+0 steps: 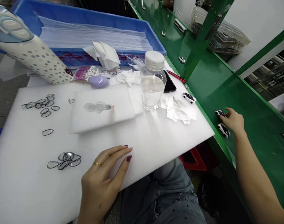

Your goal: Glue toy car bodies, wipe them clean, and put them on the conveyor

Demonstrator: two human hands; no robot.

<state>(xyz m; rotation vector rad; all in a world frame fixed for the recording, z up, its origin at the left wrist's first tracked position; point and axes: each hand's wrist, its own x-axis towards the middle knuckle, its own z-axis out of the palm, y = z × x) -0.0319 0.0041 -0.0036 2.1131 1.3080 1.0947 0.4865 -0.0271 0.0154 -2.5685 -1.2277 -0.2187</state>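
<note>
My left hand (102, 179) hovers over the front edge of the white foam sheet (123, 140). Its fingers are stretched out and nothing is in them. Reaching far to the right, my right hand (235, 121) has its thumb and fingers closed on a small white-and-black toy car (220, 113) on the green belt surface. A second toy car (223, 130) lies just below that hand. Another toy car (189, 97) rests at the foam's right edge beside crumpled tissue (179, 110). Thin black rings (68, 159) lie in a cluster left of my left hand.
A clear bottle (153, 84) stands on the foam near a raised foam block (100, 121) and a phone (169, 83). More black rings (42, 103) lie at left. Behind are a blue bin (153, 37) and a spotted bottle (44, 59). A green post (200, 43) rises beside the belt.
</note>
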